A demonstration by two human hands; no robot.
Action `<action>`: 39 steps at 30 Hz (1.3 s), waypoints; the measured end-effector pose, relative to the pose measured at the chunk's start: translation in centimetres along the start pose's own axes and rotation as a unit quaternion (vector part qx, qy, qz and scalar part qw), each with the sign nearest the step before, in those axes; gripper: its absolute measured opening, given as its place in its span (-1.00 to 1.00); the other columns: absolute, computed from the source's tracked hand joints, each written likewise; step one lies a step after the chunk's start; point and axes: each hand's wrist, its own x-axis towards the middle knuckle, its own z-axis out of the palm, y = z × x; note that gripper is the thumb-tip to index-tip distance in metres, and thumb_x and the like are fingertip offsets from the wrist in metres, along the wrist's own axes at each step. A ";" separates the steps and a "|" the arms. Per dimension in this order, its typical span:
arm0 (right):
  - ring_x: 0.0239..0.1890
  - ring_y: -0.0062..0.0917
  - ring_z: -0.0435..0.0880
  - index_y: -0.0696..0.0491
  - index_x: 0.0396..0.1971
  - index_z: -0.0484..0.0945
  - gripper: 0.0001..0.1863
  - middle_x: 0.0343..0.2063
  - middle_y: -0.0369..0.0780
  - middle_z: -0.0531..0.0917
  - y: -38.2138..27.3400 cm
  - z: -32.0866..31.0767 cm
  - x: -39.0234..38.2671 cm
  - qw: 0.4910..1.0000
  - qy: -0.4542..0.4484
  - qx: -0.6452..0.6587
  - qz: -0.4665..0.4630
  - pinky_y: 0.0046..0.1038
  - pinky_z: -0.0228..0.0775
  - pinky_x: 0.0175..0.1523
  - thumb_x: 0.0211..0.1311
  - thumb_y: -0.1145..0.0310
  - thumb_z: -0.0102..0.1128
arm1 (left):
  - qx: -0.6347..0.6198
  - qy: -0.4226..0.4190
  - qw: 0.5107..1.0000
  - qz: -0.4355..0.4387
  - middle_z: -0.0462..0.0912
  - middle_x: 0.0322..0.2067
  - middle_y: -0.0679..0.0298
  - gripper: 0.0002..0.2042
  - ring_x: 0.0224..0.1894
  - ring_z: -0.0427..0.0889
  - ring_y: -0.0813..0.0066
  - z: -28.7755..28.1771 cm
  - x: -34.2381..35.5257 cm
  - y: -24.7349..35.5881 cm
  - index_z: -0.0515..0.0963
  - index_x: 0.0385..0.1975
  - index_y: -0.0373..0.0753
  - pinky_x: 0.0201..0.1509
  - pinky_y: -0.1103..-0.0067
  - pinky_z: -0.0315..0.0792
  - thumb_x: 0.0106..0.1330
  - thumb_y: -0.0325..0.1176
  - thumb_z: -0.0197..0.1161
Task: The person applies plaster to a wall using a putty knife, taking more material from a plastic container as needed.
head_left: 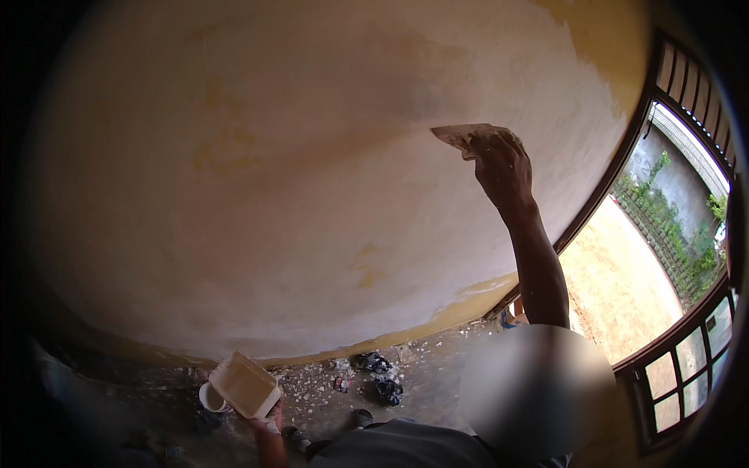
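My right hand [505,156] is raised to the wall, with its fingers closed round a flat putty scraper [456,134]. The scraper's pale, smeared blade points left, at or close to the wall; I cannot tell if it touches. Whitish coating covers most of the wall [312,226], with yellow patches showing through and along its edges. Low at the left, my left hand [271,423] grips a shallow rectangular tray [243,384] from beneath. The tray looks cream or off-white inside. White smears mark that hand.
A white bucket [211,398] stands beside the tray on the floor. Black plastic bags [388,392] and pale crumbs lie along the wall's foot. To the right is a dark-framed doorway [597,222] with sunlit ground outside, and a paned door or window leaf [690,355].
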 end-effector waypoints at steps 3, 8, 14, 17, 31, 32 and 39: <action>-0.11 -0.22 0.62 0.02 -0.19 0.61 -0.67 -0.15 -0.15 0.61 -1.0 -0.3 2.3 0.994 0.054 -0.007 0.090 -0.25 0.61 -0.10 -0.05 0.54 0.29 | -0.019 0.075 0.997 0.001 0.49 0.14 0.19 -0.39 0.11 0.51 0.00 -0.4 -0.3 0.1 0.36 0.20 -0.06 0.02 0.01 0.50 0.25 0.17 0.16; 0.04 -0.22 0.55 -0.01 -0.16 0.61 -0.70 0.08 -0.18 0.49 -7.6 5.1 -4.9 0.994 -0.009 0.097 -0.056 -0.24 0.60 -0.03 0.04 0.50 0.22 | -0.006 0.119 0.993 0.009 0.53 0.09 0.24 -0.34 0.03 0.58 0.06 0.5 -0.2 -0.8 0.34 0.22 -0.01 -0.15 0.07 0.59 0.24 0.28 0.06; -0.29 -0.20 0.69 0.15 -0.18 0.60 -0.78 -0.30 -0.07 0.69 0.2 -1.6 2.6 0.949 0.103 0.116 0.276 -0.34 0.54 -0.19 0.21 0.38 0.22 | -0.001 0.158 0.987 0.013 0.56 0.07 0.27 -0.34 -0.03 0.63 0.05 0.1 -0.1 -1.1 0.35 0.23 -0.01 -0.23 0.05 0.63 0.26 0.31 -0.02; -0.31 -0.32 0.71 0.06 -0.25 0.67 -0.78 -0.35 -0.18 0.71 2.9 -1.1 10.9 0.950 0.159 0.143 0.229 -0.41 0.52 -0.19 0.18 0.26 0.33 | 0.012 0.108 0.994 0.023 0.55 0.08 0.24 -0.34 0.00 0.61 0.03 1.4 0.2 -0.3 0.34 0.23 -0.03 -0.18 0.03 0.61 0.25 0.27 0.04; -0.11 -0.39 0.60 -0.07 -0.57 0.59 -0.98 -0.42 -0.31 0.60 -7.1 3.6 17.4 0.925 0.103 0.186 -0.316 -0.29 0.56 -0.07 -0.03 0.35 0.22 | 0.006 0.141 0.989 0.036 0.57 0.03 0.19 -0.34 -0.10 0.64 -0.02 4.4 0.4 -1.7 0.36 0.20 -0.06 -0.31 0.07 0.62 0.24 0.28 0.05; -0.12 -0.39 0.60 -0.08 -0.54 0.60 -0.97 -0.42 -0.30 0.60 -6.5 3.2 16.7 0.929 0.098 0.174 -0.312 -0.30 0.56 -0.09 -0.04 0.35 0.23 | 0.010 0.136 0.990 0.027 0.57 0.03 0.19 -0.34 -0.10 0.64 -0.03 3.6 0.3 -1.3 0.37 0.20 -0.06 -0.30 0.06 0.62 0.23 0.28 0.05; -0.22 -0.43 0.62 -0.13 -0.37 0.67 -0.77 -0.40 -0.33 0.60 -1.0 2.2 11.4 0.948 0.065 0.149 -0.274 -0.33 0.56 -0.12 -0.13 0.40 0.30 | -0.006 0.192 0.981 0.005 0.57 0.04 0.20 -0.34 -0.06 0.62 -0.05 3.7 0.7 -1.2 0.36 0.21 -0.04 -0.26 0.01 0.60 0.23 0.27 0.06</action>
